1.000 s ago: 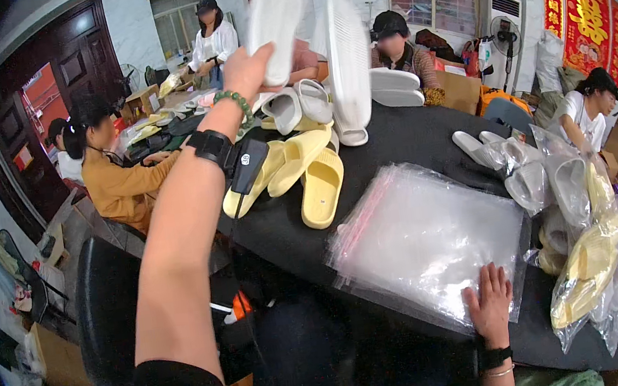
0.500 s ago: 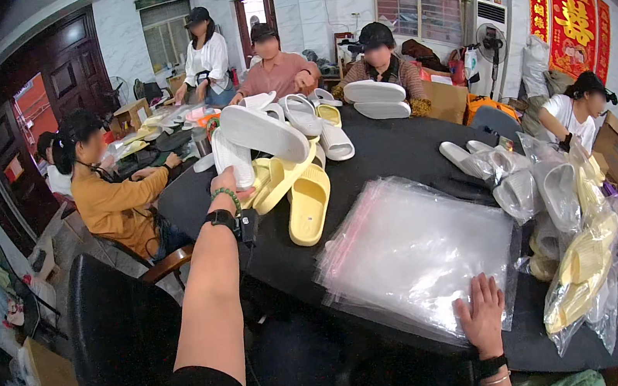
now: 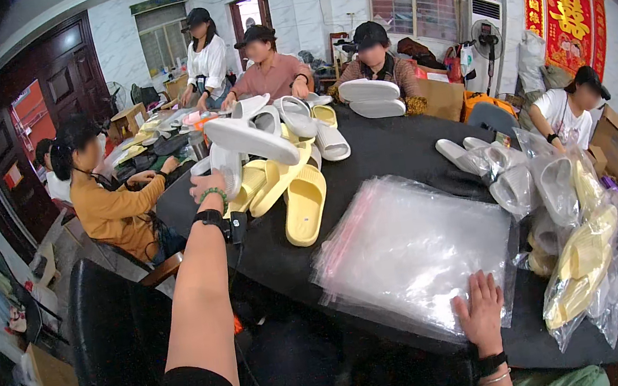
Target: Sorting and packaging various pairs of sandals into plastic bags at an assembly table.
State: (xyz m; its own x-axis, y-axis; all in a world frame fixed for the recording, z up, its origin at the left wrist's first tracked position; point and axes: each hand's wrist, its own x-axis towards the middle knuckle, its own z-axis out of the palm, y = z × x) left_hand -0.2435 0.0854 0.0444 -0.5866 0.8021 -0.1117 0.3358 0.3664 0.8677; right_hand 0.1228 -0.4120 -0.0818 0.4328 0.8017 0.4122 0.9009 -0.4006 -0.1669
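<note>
Reaching out to the near left side of a slipper pile, my left hand (image 3: 208,185) is closed on a light grey slipper (image 3: 227,165), its fingers partly hidden. Across the top of that slipper lies a white slipper (image 3: 251,142), tilted with its sole showing. Yellow slippers (image 3: 305,205) lie beside and under them on the black table (image 3: 389,147). My right hand (image 3: 482,309) rests flat, fingers stretched out, on the near right corner of a stack of clear plastic bags (image 3: 418,249). The bags have a pinkish strip along their left edge.
Slippers in clear bags (image 3: 580,266) are heaped at the table's right side. A white pair (image 3: 372,99) stands at the far edge before a seated person (image 3: 374,67). Several other people work around the table. A black chair (image 3: 121,335) stands at my left.
My left hand has moved a little to the left, and the grey slipper and the sole-up white slipper have shifted left with it. My right hand has stayed on the bags.
</note>
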